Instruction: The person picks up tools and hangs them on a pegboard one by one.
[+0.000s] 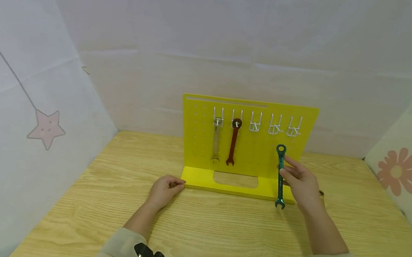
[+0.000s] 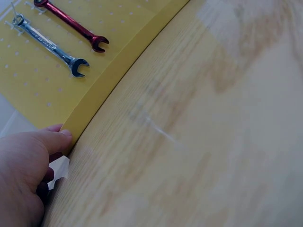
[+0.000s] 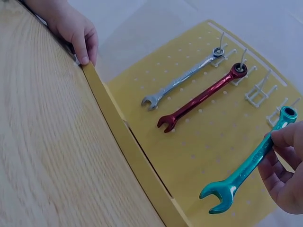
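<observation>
My right hand point(image 1: 304, 188) pinches a teal-green combination wrench point(image 1: 280, 177) by its shaft, ring end up and open jaw down, in front of the right part of a yellow pegboard point(image 1: 199, 138). In the right wrist view the same wrench point(image 3: 246, 168) appears near the hooks, apart from them. The left hand point(image 1: 162, 191) grips the left front corner of the board's base, as the left wrist view also shows with the thumb point(image 2: 66, 134) against its edge. A silver wrench point(image 3: 182, 78) and a red wrench point(image 3: 203, 98) hang by their ring ends on the two leftmost hooks.
Three white wire hooks, including a middle one point(image 1: 255, 123), hold nothing. A small gold-coloured ring end point(image 1: 321, 194) shows partly behind my right wrist. The pegboard stands on a wooden table point(image 1: 217, 231), with a pale cloth backdrop point(image 1: 209, 31) behind.
</observation>
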`<state>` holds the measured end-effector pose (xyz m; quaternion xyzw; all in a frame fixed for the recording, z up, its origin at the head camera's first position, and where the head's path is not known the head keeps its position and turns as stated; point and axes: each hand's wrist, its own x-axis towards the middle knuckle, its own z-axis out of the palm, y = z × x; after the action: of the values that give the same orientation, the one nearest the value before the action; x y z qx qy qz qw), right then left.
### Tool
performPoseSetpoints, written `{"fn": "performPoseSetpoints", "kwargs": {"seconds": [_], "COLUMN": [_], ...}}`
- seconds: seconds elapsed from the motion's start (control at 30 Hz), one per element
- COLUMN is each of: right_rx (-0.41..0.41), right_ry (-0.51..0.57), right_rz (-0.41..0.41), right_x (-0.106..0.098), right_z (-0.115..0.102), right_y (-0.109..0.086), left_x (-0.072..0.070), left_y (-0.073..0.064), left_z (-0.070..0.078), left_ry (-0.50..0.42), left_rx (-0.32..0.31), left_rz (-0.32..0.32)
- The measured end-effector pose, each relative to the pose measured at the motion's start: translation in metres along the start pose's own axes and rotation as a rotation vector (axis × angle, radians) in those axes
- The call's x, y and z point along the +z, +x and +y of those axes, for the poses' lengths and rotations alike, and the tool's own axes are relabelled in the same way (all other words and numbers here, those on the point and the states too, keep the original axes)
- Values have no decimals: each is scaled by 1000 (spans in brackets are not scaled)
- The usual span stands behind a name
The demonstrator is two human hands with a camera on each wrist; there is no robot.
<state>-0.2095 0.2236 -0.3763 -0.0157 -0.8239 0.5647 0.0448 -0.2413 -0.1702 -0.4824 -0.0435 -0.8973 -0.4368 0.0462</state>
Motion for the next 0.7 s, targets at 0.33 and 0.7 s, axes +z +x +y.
{"fn": "performPoseSetpoints", "kwargs": {"seconds": [0.33,0.7], "right_rx": [-43,-61], "right_ry": [57,179], "right_rz": [-3,-16], "right_x": [13,28], "right_z": [-19,-35], "right_y": [7,13], "left_x": [-1,0], "left_y": [1,0], "left_z": [-2,-1], "left_ry": [11,6], "left_rx": [14,4], "left_rz": [5,0]}}
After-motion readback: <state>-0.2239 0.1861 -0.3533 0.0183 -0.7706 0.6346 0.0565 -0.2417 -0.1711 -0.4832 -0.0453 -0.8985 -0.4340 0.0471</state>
